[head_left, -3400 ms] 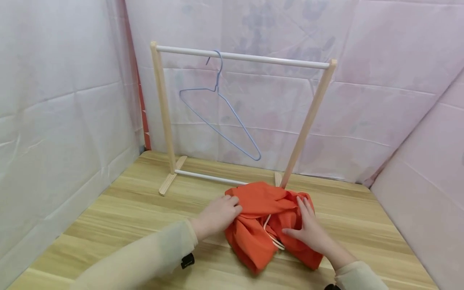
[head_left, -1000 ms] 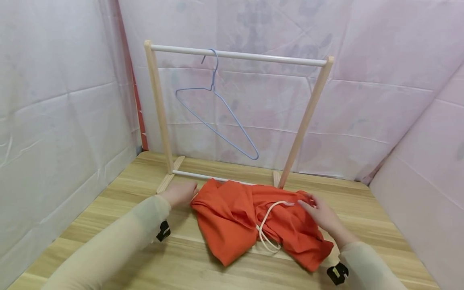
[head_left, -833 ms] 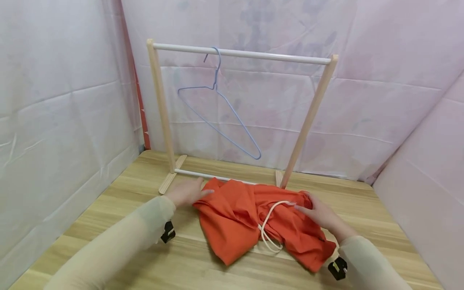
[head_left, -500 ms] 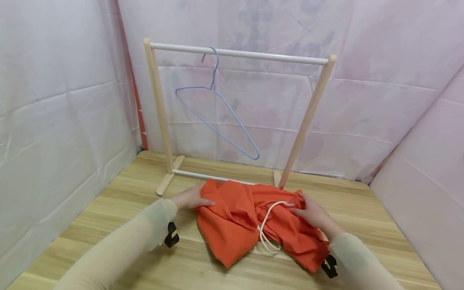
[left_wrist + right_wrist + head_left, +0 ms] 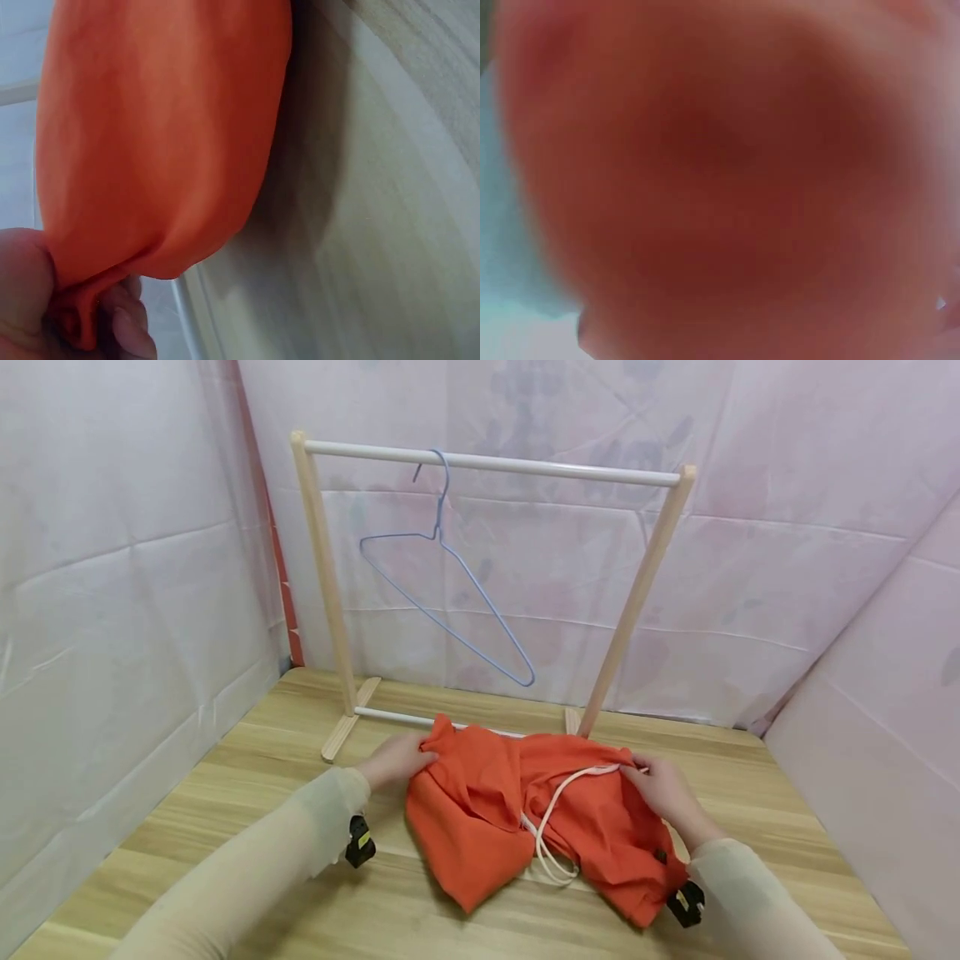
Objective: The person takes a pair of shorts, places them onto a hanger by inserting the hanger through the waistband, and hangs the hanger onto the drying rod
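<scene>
A crumpled orange garment with a white drawstring (image 5: 480, 835) lies on the wooden table, its upper edge raised between two hands. At its upper left corner the left hand (image 5: 396, 760) pinches the cloth. In the left wrist view the thumb and curled fingers (image 5: 131, 322) grip a gathered fold of it. The right hand (image 5: 667, 793) pinches the upper right edge, close to where the pale drawstring (image 5: 555, 810) runs out. Orange cloth (image 5: 727, 187) fills the right wrist view, too blurred to show the fingers. Whether it is shorts or a top cannot be told.
Behind the garment stands a clothes rack (image 5: 637, 602) with wooden posts and a white top rail (image 5: 525, 466). A blue wire hanger (image 5: 483, 593) hangs from that rail, left of its middle. Pale sheeting (image 5: 787, 568) walls in the wooden table (image 5: 247, 810) at the back and sides.
The garment has been spread wider to the left. The left hand moved away, then returned and took its upper left corner. Both hands now lift the upper edge slightly. The hanger stays put.
</scene>
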Available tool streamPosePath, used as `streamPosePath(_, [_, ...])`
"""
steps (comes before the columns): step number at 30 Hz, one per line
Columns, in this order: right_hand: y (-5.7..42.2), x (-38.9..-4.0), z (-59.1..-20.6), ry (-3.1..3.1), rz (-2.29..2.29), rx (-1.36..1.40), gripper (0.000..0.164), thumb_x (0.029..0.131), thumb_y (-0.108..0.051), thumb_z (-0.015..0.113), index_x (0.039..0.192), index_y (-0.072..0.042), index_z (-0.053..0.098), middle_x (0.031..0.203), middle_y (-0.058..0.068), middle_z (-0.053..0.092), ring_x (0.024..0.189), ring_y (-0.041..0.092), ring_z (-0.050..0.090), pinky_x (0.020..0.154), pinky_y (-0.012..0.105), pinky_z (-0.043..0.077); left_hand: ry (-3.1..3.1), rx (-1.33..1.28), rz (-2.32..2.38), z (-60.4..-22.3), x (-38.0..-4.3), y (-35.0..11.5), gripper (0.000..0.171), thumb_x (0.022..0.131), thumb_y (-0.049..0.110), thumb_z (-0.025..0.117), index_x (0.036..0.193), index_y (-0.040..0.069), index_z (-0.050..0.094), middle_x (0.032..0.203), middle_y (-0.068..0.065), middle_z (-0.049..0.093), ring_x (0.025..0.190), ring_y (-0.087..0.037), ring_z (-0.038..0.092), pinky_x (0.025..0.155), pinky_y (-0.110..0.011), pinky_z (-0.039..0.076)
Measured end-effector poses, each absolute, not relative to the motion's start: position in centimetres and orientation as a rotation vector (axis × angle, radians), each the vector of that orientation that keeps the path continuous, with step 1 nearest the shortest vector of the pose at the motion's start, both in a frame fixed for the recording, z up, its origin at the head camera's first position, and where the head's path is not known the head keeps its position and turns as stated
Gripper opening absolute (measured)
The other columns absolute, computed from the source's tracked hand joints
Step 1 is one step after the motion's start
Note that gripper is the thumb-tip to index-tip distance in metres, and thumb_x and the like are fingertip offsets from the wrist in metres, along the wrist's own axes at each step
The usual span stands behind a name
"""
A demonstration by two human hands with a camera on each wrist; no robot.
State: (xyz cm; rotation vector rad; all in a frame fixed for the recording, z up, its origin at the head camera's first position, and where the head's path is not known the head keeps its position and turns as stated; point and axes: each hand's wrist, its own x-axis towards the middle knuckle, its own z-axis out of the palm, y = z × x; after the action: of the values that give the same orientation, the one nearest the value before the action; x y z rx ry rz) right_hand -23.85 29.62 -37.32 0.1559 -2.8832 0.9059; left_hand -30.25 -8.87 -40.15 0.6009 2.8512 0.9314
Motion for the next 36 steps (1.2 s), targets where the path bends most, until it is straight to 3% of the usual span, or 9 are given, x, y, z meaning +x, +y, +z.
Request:
streamPosePath(6, [29.6,-23.3,-35.5,-2.733,1.043,0.020,0.028,0.095,-0.015,0.051,0.108,0.008,0.061,0.093,0.020,0.061,0.078,0.021,0.053,0.064,0.028,0.043,2.973,0.602,1.061,-38.7,-30.0,-8.7,0.016,0.092,0.017,0.056,0.080,0.008,0.060,0.068,-0.002,0.051,0.065,-0.017,0.048,0.062,-0.031,0.040])
streamPosePath(12, [29.7,-22.3,-34.3,-2.572,1.099,0.009,0.032,0.098,-0.022,0.048,0.113,0.003,0.061,0.100,0.018,0.060,0.075,0.002,0.047,0.063,0.018,0.041,3.054,0.652,1.184,-37.8,-29.5,-8.9,0.013,0.093,0.016,0.056,0.092,0.006,0.066,0.083,-0.005,0.059,0.075,-0.019,0.053,0.070,-0.034,0.044])
streamPosePath(18, [29.9,-20.9,-34.0,-2.417,1.138,0.156,0.026,0.099,-0.016,0.044,0.112,0.003,0.057,0.089,-0.010,0.056,0.075,0.003,0.047,0.064,0.014,0.039,3.225,0.938,1.026,-37.9,-28.4,-9.1,0.008,0.090,0.010,0.060,0.095,0.005,0.065,0.096,-0.008,0.061,0.089,-0.024,0.060,0.078,-0.039,0.048])
streamPosePath(21, [30.2,-20.2,-34.1,-2.348,1.180,0.248,0.022,0.098,-0.009,0.044,0.111,0.005,0.056,0.088,-0.017,0.055,0.075,0.003,0.048,0.064,0.013,0.039,3.275,1.106,0.936,-38.0,-27.8,-9.1,0.007,0.087,0.006,0.063,0.094,0.007,0.062,0.100,-0.006,0.060,0.091,-0.023,0.061,0.078,-0.038,0.050])
streamPosePath(29, [30.3,-18.6,-35.0,-2.311,1.249,0.491,0.014,0.090,0.010,0.050,0.100,0.005,0.058,0.082,-0.009,0.059,0.066,0.006,0.051,0.057,0.017,0.042,3.269,1.399,0.619,-38.9,-27.4,-9.2,0.022,0.076,0.000,0.067,0.092,0.009,0.056,0.094,-0.003,0.055,0.086,-0.021,0.057,0.071,-0.034,0.049])
streamPosePath(36, [28.6,-17.4,-37.2,-2.428,1.103,0.898,0.042,0.074,0.021,0.053,0.099,-0.013,0.062,0.093,-0.008,0.062,0.083,0.003,0.054,0.072,0.014,0.042,3.132,1.617,0.400,-40.1,-27.0,-9.6,0.014,0.081,0.003,0.063,0.087,0.013,0.057,0.091,0.000,0.055,0.079,-0.017,0.056,0.069,-0.031,0.048])
